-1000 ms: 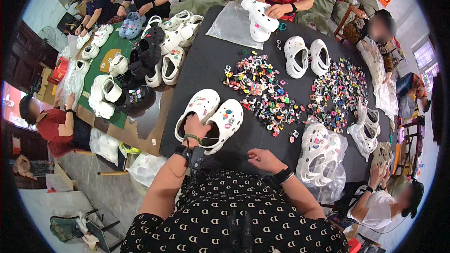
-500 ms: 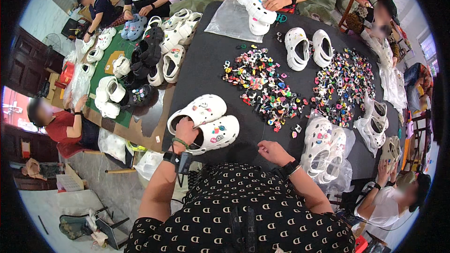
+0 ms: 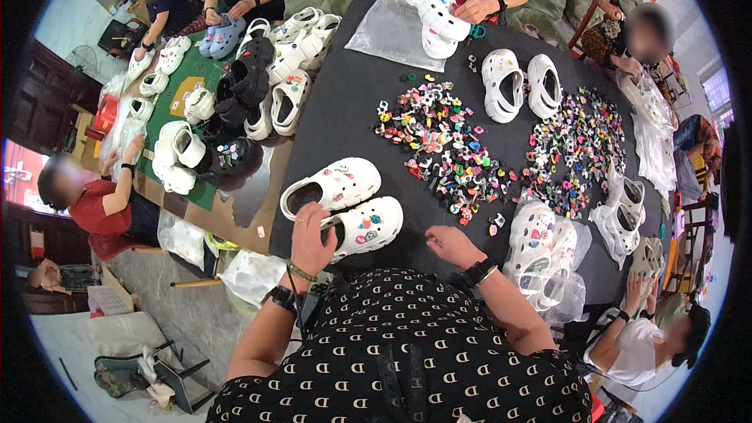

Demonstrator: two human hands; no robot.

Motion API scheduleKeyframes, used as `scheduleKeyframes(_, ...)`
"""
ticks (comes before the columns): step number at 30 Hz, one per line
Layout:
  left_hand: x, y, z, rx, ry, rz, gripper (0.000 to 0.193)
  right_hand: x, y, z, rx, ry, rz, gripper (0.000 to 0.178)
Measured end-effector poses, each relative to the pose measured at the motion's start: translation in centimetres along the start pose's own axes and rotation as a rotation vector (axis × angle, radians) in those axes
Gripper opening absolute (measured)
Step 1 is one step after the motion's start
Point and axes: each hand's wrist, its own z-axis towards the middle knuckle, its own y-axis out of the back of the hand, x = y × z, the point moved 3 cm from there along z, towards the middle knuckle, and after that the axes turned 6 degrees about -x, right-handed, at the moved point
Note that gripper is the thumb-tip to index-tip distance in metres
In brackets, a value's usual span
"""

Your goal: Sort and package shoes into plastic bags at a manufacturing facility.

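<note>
A pair of white clogs lies side by side before me, toes to the right. Colorful charms sit on the far clog [image 3: 341, 183] and the near clog [image 3: 368, 224]. My left hand [image 3: 312, 236] is at their heel ends, fingers stretched out and thumb apart by the near clog's foot opening; it covers part of that heel. Low over the table's front edge, my right hand [image 3: 456, 249] is curled, thumb and forefinger close together. Anything between them is too small to make out. Loose shoe charms [image 3: 446, 145] lie in a heap beyond it.
A second charm heap [image 3: 576, 149] lies farther right. Bagged white clogs [image 3: 540, 251] rest right of my right hand; another white pair [image 3: 513, 86] stands at the back. Across the table, a person holds white clogs [image 3: 437, 19]. More clogs cover the green mat [image 3: 176, 82] at left.
My left hand has drawn back from the far clog's opening to the near clog's heel, its fingers now straighter. The clogs lie nearly as before; my right hand stays curled.
</note>
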Motion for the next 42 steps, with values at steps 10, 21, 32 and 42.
scheduleKeyframes(10,2.0,-3.8,-2.3,0.366,0.577,-0.311,0.025,7.8,-0.4,6.2,-0.15,0.404,0.005,0.043)
scheduleKeyframes(21,2.4,-7.5,-0.2,0.816,1.22,-0.479,0.036,9.2,-2.2,9.3,-0.055,0.437,-0.149,0.05)
scheduleKeyframes(32,1.4,-7.0,-0.9,0.559,0.776,-0.27,0.044,10.8,-3.3,7.9,-0.03,0.499,-0.35,0.033)
scheduleKeyframes(42,4.4,-10.9,-3.0,0.732,0.6,-0.212,0.051,11.2,-3.7,7.4,0.067,0.555,-0.382,0.032)
